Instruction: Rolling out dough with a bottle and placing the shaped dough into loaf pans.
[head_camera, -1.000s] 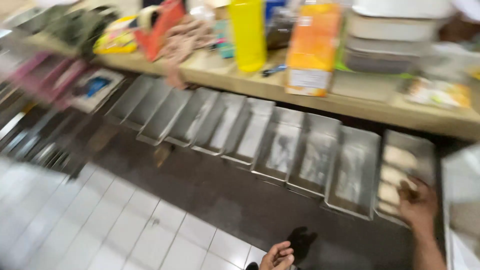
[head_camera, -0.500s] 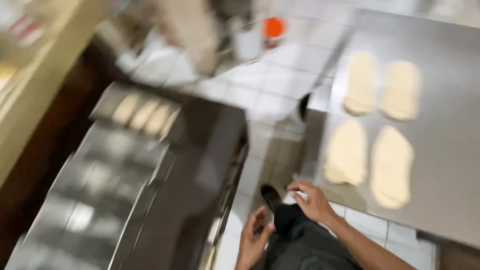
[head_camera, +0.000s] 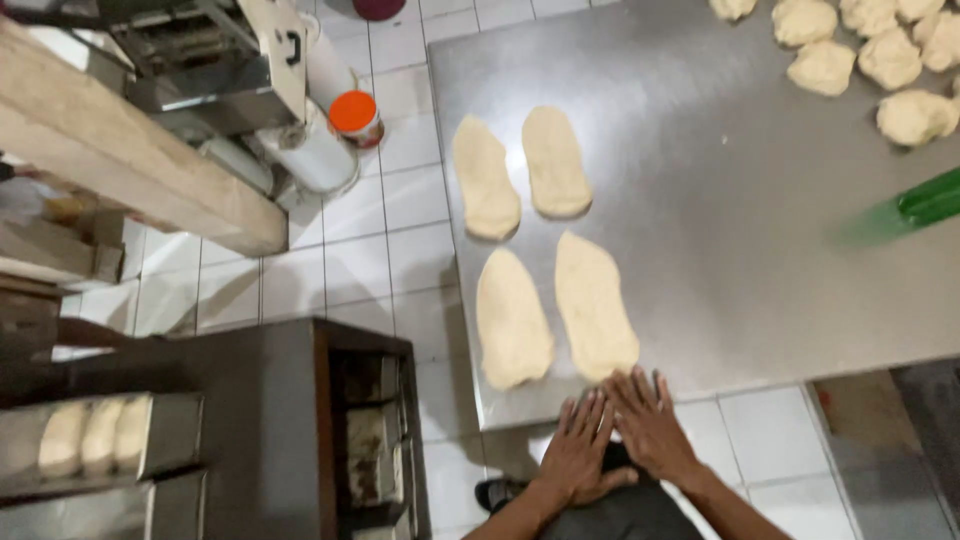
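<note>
Several flattened oval dough pieces lie on a steel table (head_camera: 740, 260). The two nearest ones are a left piece (head_camera: 512, 320) and a right piece (head_camera: 594, 306); two more (head_camera: 486, 190) (head_camera: 556, 160) lie behind them. My left hand (head_camera: 578, 452) and my right hand (head_camera: 650, 424) hover flat at the table's near edge, fingers spread, holding nothing. The right fingertips almost touch the near right dough piece.
Round dough balls (head_camera: 870, 60) crowd the table's far right corner. A green object (head_camera: 925, 203) lies blurred at the right. A dark rack (head_camera: 290, 430) with a loaf tin of dough (head_camera: 95, 440) stands at left. A machine (head_camera: 210, 60) and an orange-lidded container (head_camera: 356, 115) stand on the tiled floor.
The view has swung from the row of loaf tins to the steel table. My hands have come up from beside my body to the table's near edge.
</note>
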